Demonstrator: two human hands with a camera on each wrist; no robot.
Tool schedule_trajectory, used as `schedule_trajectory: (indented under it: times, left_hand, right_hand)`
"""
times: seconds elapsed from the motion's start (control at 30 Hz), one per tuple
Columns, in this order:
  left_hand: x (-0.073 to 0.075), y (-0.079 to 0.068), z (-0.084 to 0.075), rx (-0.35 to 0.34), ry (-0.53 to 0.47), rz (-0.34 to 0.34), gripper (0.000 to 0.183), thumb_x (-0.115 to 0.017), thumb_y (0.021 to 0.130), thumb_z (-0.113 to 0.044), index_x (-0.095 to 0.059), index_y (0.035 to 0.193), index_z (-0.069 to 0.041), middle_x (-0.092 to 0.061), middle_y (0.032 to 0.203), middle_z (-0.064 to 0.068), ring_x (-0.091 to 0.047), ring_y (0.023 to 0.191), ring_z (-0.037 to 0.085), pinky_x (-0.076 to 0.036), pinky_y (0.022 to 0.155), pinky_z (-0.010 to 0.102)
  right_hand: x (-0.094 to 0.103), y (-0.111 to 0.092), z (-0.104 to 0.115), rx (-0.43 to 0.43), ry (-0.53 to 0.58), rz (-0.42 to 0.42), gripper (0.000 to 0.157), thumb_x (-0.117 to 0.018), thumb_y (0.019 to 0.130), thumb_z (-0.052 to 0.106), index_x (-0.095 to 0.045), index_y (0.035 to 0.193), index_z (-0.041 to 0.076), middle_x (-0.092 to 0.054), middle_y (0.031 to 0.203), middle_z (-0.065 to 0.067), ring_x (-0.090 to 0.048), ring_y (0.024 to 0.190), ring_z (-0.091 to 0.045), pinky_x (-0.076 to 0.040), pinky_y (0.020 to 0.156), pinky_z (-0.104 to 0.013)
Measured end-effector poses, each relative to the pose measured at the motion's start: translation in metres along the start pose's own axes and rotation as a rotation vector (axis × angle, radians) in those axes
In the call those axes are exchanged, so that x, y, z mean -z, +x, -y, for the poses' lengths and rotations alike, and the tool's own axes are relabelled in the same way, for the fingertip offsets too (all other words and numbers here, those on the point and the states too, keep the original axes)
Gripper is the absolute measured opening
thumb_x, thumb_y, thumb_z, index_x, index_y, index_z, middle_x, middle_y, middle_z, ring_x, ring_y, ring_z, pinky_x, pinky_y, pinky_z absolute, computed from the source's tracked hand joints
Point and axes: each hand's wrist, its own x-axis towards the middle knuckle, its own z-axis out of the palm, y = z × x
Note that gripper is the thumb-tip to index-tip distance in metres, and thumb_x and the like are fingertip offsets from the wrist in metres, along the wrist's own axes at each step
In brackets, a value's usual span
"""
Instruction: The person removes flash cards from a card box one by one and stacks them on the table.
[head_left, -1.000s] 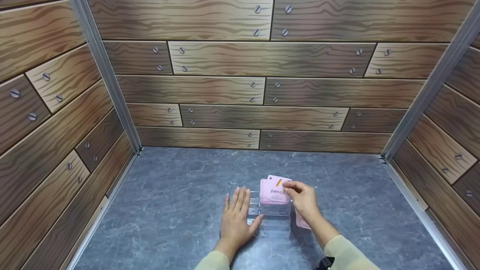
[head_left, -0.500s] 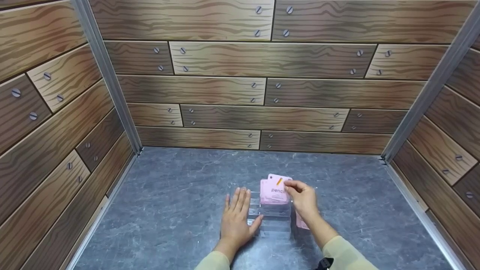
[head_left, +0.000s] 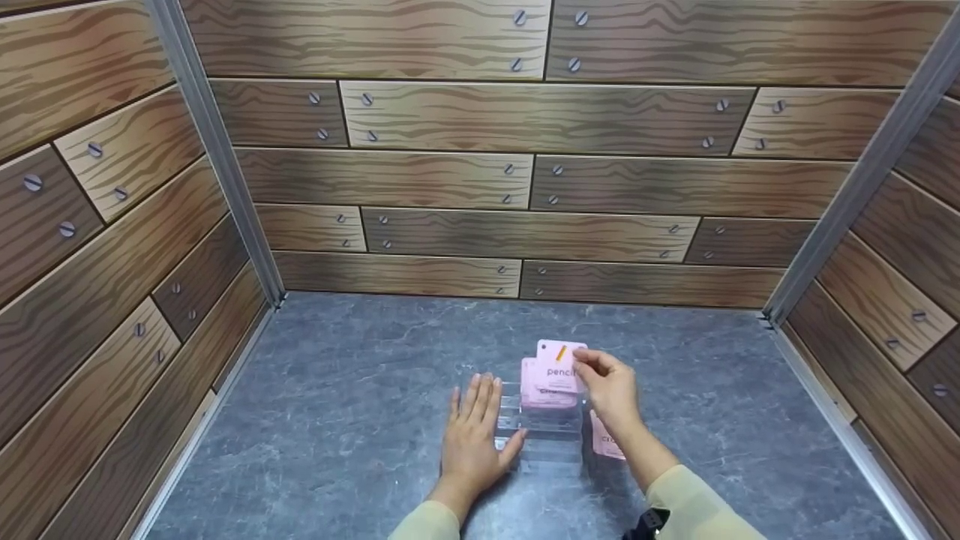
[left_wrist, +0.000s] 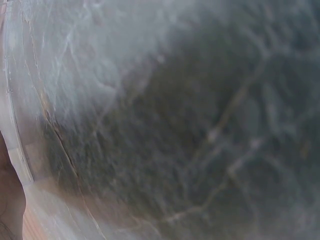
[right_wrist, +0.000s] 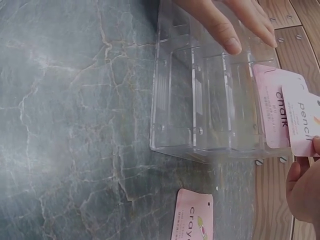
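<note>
Between thumb and fingers, my right hand (head_left: 611, 386) pinches the right edge of a pink pencil flashcard (head_left: 559, 366). It is raised partly in front of a pink chalk flashcard (right_wrist: 274, 107), which stands in the rear compartment of a clear plastic organizer (right_wrist: 175, 95). Other pink card edges show behind. My left hand (head_left: 471, 439) lies flat with fingers straight on the organizer's left side; the right wrist view shows its fingertips over the clear dividers. The left wrist view holds mostly blurred tabletop and a sliver of the hand.
A pink crayon flashcard (right_wrist: 194, 215) lies on the grey marbled tabletop (head_left: 360, 390) to the right of the organizer, partly behind my right forearm in the head view. Wood-patterned walls (head_left: 420, 180) enclose the back and both sides.
My right hand has lifted the pencil card slightly up and away from the cards behind it, uncovering more of the chalk card. My left hand has stayed in place.
</note>
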Motion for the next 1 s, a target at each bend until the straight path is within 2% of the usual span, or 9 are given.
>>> schedule_trajectory:
  times: [0.27, 0.53, 0.8, 1.0]
  left_hand:
    - [0.001, 0.002, -0.002, 0.010, 0.011, 0.014, 0.091, -0.063, 0.096, -0.066, -0.046, 0.160, -0.004, -0.046, 0.164, 0.013, -0.034, 0.157, 0.029, -0.030, 0.125, 0.056]
    - [0.004, 0.004, -0.004, 0.034, 0.025, 0.093, 0.092, -0.055, 0.099, -0.070, -0.040, 0.163, -0.006, -0.036, 0.171, 0.009, -0.027, 0.160, 0.026, -0.025, 0.128, 0.054]
    - [0.003, 0.002, -0.002, 0.031, 0.022, 0.079, 0.092, -0.058, 0.098, -0.069, -0.041, 0.163, -0.006, -0.039, 0.169, 0.010, -0.029, 0.159, 0.027, -0.025, 0.127, 0.055]
    - [0.003, 0.000, -0.002, 0.029, 0.024, 0.078, 0.092, -0.058, 0.098, -0.068, -0.041, 0.162, -0.005, -0.039, 0.169, 0.011, -0.030, 0.159, 0.028, -0.026, 0.126, 0.056]
  right_hand:
    - [0.004, 0.003, 0.011, -0.020, 0.043, -0.004, 0.025, -0.076, 0.096, -0.001, -0.076, 0.120, -0.007, -0.077, 0.112, -0.022, -0.066, 0.090, -0.006, -0.054, 0.076, -0.012]
    - [0.011, 0.004, 0.027, 0.012, 0.146, -0.040, 0.028, -0.073, 0.095, -0.005, -0.074, 0.122, -0.010, -0.075, 0.115, -0.026, -0.067, 0.089, -0.004, -0.057, 0.076, -0.014]
    - [0.018, 0.004, 0.034, 0.007, 0.178, -0.018, 0.031, -0.073, 0.097, -0.002, -0.073, 0.127, -0.007, -0.076, 0.106, -0.019, -0.067, 0.082, -0.007, -0.058, 0.069, -0.018]
    - [0.021, 0.002, 0.033, 0.015, 0.209, 0.000, 0.032, -0.072, 0.097, -0.004, -0.071, 0.129, -0.008, -0.076, 0.104, -0.018, -0.068, 0.078, -0.008, -0.059, 0.066, -0.021]
